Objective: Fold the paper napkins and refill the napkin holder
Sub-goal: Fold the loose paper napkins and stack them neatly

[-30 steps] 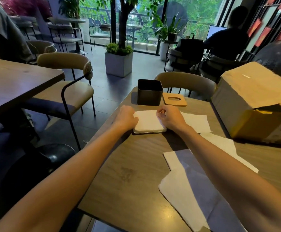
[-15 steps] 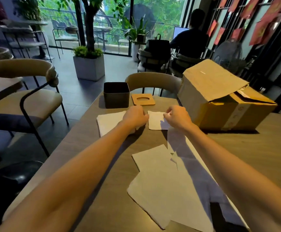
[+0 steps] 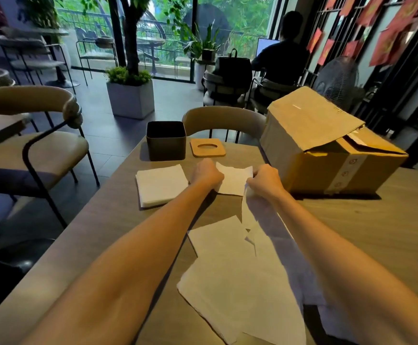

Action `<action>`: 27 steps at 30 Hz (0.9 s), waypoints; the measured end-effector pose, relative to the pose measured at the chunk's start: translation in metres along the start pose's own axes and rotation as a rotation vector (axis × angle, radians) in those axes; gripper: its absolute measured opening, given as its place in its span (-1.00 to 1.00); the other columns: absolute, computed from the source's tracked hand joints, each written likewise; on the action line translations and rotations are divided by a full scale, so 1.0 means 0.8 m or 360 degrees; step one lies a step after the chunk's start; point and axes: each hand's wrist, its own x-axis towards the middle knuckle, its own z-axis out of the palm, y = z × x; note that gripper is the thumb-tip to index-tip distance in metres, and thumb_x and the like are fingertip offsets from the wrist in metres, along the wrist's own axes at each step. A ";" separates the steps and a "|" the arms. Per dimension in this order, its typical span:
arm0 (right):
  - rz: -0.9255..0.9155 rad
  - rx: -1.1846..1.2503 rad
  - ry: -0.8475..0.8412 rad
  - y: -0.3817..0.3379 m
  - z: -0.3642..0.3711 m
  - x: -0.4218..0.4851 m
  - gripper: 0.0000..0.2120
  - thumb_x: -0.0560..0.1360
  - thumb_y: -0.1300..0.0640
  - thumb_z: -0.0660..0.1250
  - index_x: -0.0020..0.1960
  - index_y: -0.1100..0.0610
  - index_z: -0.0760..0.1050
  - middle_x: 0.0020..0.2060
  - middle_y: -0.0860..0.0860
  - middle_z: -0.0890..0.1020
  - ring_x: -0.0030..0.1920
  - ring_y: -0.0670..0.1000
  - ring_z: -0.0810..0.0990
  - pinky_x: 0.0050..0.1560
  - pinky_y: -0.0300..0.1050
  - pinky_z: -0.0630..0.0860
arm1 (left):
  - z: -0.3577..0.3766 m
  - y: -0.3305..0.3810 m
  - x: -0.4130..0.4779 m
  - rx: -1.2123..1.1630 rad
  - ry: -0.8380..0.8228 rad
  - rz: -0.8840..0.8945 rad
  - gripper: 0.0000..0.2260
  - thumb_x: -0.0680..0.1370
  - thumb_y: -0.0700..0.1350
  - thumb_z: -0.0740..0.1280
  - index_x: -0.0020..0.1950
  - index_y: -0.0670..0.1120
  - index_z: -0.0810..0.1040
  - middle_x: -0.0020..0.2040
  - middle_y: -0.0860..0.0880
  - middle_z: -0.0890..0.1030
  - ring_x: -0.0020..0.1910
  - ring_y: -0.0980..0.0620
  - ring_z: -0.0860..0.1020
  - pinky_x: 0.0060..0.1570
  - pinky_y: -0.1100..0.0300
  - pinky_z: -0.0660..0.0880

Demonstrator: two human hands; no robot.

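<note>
both arms reach forward; the left hand (image 3: 206,174) and right hand (image 3: 265,181) pinch one napkin (image 3: 234,180). one holder (image 3: 166,140), one stack (image 3: 160,184).

Both forearms bare, stretched forward and converging, backs of hands up. Left hand (image 3: 206,174) has its fingers curled, gripping the left edge of a napkin (image 3: 234,181). Right hand (image 3: 265,180) is just beside it, also curled, pinching the napkin's right edge; fingertips hidden under the knuckles.

Left hand (image 3: 206,174), right hand (image 3: 265,180) pinch napkin (image 3: 234,179); folded stack (image 3: 161,184) beside, holder (image 3: 166,140) beyond.
</note>
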 end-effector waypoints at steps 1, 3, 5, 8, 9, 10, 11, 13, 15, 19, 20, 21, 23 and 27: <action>0.0013 0.0042 0.0011 0.000 0.001 0.000 -0.83 0.57 0.13 0.37 0.06 0.19 0.67 -0.12 0.08 0.64 -0.10 0.05 0.60 -0.12 -0.09 0.58 | -0.001 0.001 0.000 -0.0006 -0.0021 -0.0018 -0.91 0.49 -0.27 0.42 -0.04 -0.17 0.57 -0.14 -0.11 0.56 -0.10 -0.03 0.55 -0.19 0.21 0.48; 0.0033 0.0167 0.0051 -0.002 0.001 0.000 -0.83 0.58 0.14 0.36 -0.04 0.20 0.68 -0.26 0.05 0.59 -0.19 0.02 0.56 -0.19 -0.13 0.51 | -0.005 0.002 0.001 -0.0062 -0.0052 -0.0056 -0.89 0.48 -0.27 0.43 -0.03 -0.18 0.56 -0.15 -0.11 0.55 -0.13 -0.02 0.53 -0.19 0.22 0.49; 0.0001 0.0262 0.0088 -0.005 -0.001 -0.001 -0.78 0.59 0.18 0.34 -0.16 0.22 0.68 -0.37 0.04 0.52 -0.26 0.00 0.52 -0.24 -0.12 0.47 | -0.010 0.001 0.000 -0.0156 -0.0059 -0.0083 -0.89 0.49 -0.25 0.42 -0.02 -0.20 0.57 -0.13 -0.12 0.56 -0.11 -0.03 0.55 -0.15 0.22 0.53; -0.0073 0.0406 0.0139 -0.013 -0.011 -0.003 -0.73 0.59 0.18 0.33 -0.26 0.22 0.62 -0.40 0.07 0.47 -0.29 0.02 0.49 -0.30 -0.13 0.44 | -0.024 -0.003 -0.001 -0.0332 -0.0003 -0.0085 -0.90 0.51 -0.23 0.39 0.00 -0.20 0.57 -0.10 -0.14 0.57 -0.11 -0.03 0.57 -0.21 0.24 0.51; -0.0094 0.0467 0.0138 -0.018 -0.015 -0.004 -0.75 0.59 0.17 0.33 -0.23 0.22 0.61 -0.37 0.09 0.49 -0.28 0.02 0.49 -0.30 -0.16 0.45 | -0.032 -0.005 -0.002 -0.0399 0.0020 -0.0074 -0.90 0.51 -0.22 0.38 0.00 -0.20 0.57 -0.10 -0.14 0.57 -0.12 -0.03 0.57 -0.22 0.25 0.50; -0.0116 0.0538 0.0126 -0.025 -0.018 -0.004 -0.77 0.60 0.15 0.33 -0.19 0.22 0.62 -0.33 0.12 0.52 -0.26 0.02 0.51 -0.27 -0.17 0.49 | -0.042 -0.008 -0.002 -0.0467 0.0040 -0.0052 -0.91 0.51 -0.22 0.37 -0.01 -0.21 0.58 -0.11 -0.13 0.57 -0.12 -0.03 0.57 -0.22 0.24 0.50; -0.0141 0.0603 0.0115 -0.033 -0.020 -0.006 -0.78 0.60 0.13 0.33 -0.14 0.22 0.63 -0.26 0.14 0.57 -0.24 0.02 0.52 -0.21 -0.15 0.55 | -0.054 -0.011 -0.004 -0.0524 0.0052 -0.0024 -0.90 0.50 -0.23 0.37 -0.01 -0.22 0.59 -0.12 -0.13 0.57 -0.13 -0.03 0.58 -0.22 0.24 0.50; -0.0201 0.0704 0.0114 -0.053 -0.021 -0.010 -0.80 0.61 0.10 0.32 -0.07 0.19 0.65 -0.16 0.15 0.62 -0.17 0.03 0.56 -0.11 -0.08 0.61 | -0.078 -0.021 -0.010 -0.0590 0.0084 0.0036 -0.89 0.50 -0.24 0.38 0.00 -0.20 0.63 -0.12 -0.11 0.59 -0.11 -0.02 0.58 -0.22 0.24 0.50; -0.0270 0.0761 0.0098 -0.074 -0.018 -0.019 -0.83 0.62 0.10 0.31 0.03 0.16 0.63 -0.10 0.08 0.63 -0.12 0.01 0.57 -0.17 -0.17 0.55 | -0.102 -0.033 -0.019 -0.0638 0.0130 0.0089 -0.86 0.51 -0.23 0.40 0.07 -0.15 0.62 -0.06 -0.10 0.61 -0.07 -0.01 0.57 -0.22 0.26 0.47; -0.0447 0.0803 0.0088 -0.115 0.001 -0.037 -0.92 0.61 0.10 0.33 0.06 0.10 0.54 -0.10 0.01 0.61 -0.12 -0.03 0.56 -0.23 -0.26 0.50 | -0.144 -0.066 -0.040 -0.0668 0.0211 0.0084 -0.79 0.54 -0.22 0.41 0.16 -0.13 0.53 -0.01 -0.11 0.60 -0.12 0.03 0.57 -0.32 0.33 0.44; -0.0472 0.0808 0.0080 -0.123 0.008 -0.040 -0.95 0.60 0.11 0.34 0.03 0.08 0.51 -0.11 0.01 0.60 -0.13 -0.02 0.57 -0.21 -0.22 0.53 | -0.151 -0.077 -0.044 -0.0670 0.0217 0.0086 -0.78 0.54 -0.22 0.41 0.17 -0.13 0.51 0.00 -0.13 0.60 -0.11 0.02 0.58 -0.30 0.30 0.48; -0.0497 0.0810 0.0058 -0.130 0.015 -0.043 -0.96 0.59 0.12 0.35 -0.01 0.05 0.49 -0.12 0.02 0.60 -0.14 -0.01 0.57 -0.19 -0.18 0.54 | -0.156 -0.088 -0.047 -0.0671 0.0233 0.0088 -0.78 0.53 -0.22 0.42 0.15 -0.12 0.50 0.01 -0.14 0.60 -0.10 -0.01 0.60 -0.25 0.24 0.55; -0.0553 0.0780 0.0000 -0.142 0.031 -0.049 -0.89 0.59 0.13 0.35 -0.08 0.02 0.44 -0.14 0.03 0.57 -0.16 -0.02 0.55 -0.16 -0.16 0.55 | -0.161 -0.110 -0.052 -0.0660 0.0280 0.0084 -0.77 0.51 -0.20 0.43 0.10 -0.08 0.46 0.01 -0.14 0.61 -0.07 -0.04 0.62 -0.13 0.11 0.61; -0.0616 0.0694 -0.0173 -0.153 0.056 -0.059 -0.89 0.61 0.08 0.34 0.07 0.09 0.45 -0.12 0.00 0.55 -0.14 -0.05 0.55 -0.19 -0.23 0.49 | -0.157 -0.147 -0.055 -0.0431 0.0392 0.0017 -0.67 0.50 -0.16 0.44 0.20 -0.07 0.43 0.07 -0.08 0.55 0.05 -0.03 0.53 -0.26 0.27 0.39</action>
